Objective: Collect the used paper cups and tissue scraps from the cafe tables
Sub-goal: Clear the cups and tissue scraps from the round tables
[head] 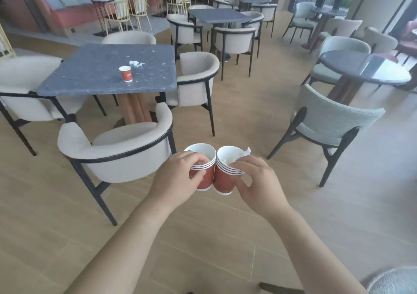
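Both bare arms reached out from the bottom of the view, and I saw each hand wrapped around its own stack. My left hand (180,176) was curled tight on a stack of red paper cups with white striped rims (204,171). My right hand (259,180) gripped a second stack of red paper cups (225,176) with white crumpled tissue (247,152) poking out the top. The two stacks touched side by side at the middle of the view.

One more small red paper cup (126,73) stood upright at about eleven o'clock on the square grey stone table (90,77), mouth up, long side straight up and down. White tissue scraps (136,63) lay just beside it, on the far side.

Both hands were full, I thought, so grabbing that cup could make a stack slip. The held stacks leaned away from me, mouths up and tipped forward, so the tissue might fall out. A cream round-backed chair (117,149) stood between me and the table and could bump my arm.
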### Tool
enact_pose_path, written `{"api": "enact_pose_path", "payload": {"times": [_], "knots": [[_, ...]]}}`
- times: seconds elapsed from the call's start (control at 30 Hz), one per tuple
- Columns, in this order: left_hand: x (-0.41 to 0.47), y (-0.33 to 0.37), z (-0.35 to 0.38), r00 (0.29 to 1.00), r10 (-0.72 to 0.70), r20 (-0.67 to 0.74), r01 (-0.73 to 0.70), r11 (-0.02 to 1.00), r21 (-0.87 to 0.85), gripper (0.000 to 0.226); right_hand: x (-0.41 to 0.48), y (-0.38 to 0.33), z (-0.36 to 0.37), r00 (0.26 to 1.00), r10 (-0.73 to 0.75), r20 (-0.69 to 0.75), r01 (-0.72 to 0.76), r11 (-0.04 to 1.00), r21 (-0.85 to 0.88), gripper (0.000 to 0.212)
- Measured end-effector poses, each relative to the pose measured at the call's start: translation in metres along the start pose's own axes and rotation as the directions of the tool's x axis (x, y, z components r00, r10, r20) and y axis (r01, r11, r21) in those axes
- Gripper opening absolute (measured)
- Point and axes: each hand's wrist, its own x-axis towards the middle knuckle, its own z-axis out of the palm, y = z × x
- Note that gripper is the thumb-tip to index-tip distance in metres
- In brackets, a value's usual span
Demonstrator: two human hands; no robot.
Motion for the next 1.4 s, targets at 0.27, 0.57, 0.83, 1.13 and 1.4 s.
{"api": "enact_pose_path", "payload": {"times": [0.27,0.57,0.83,1.13,1.4], "knots": [[0.132,-0.05,0.039,0.995,0.083,0.06,-0.08,0.996,-0.047,0.02,0.105,0.072,0.034,0.995,0.063,-0.082,-0.066,0.997,-0.034,0.03],[0.358,-0.102,0.104,0.994,0.097,0.049,-0.097,0.995,0.011,0.022,0.303,0.201,0.07,0.995,0.079,-0.054,-0.08,0.997,-0.02,0.027],[0.515,-0.168,0.121,1.0,-0.01,-0.022,0.01,1.0,0.018,0.022,0.486,0.269,0.116,0.999,-0.008,0.049,0.008,1.0,0.005,0.024],[0.675,-0.314,0.112,0.97,-0.181,-0.164,0.19,0.981,0.04,0.02,0.706,0.298,0.253,0.954,-0.129,0.269,0.116,0.991,0.061,0.018],[0.779,-0.432,0.076,0.904,-0.375,-0.204,0.398,0.913,0.086,0.016,0.866,0.286,0.365,0.872,-0.264,0.412,0.226,0.964,0.139,0.014]]}}
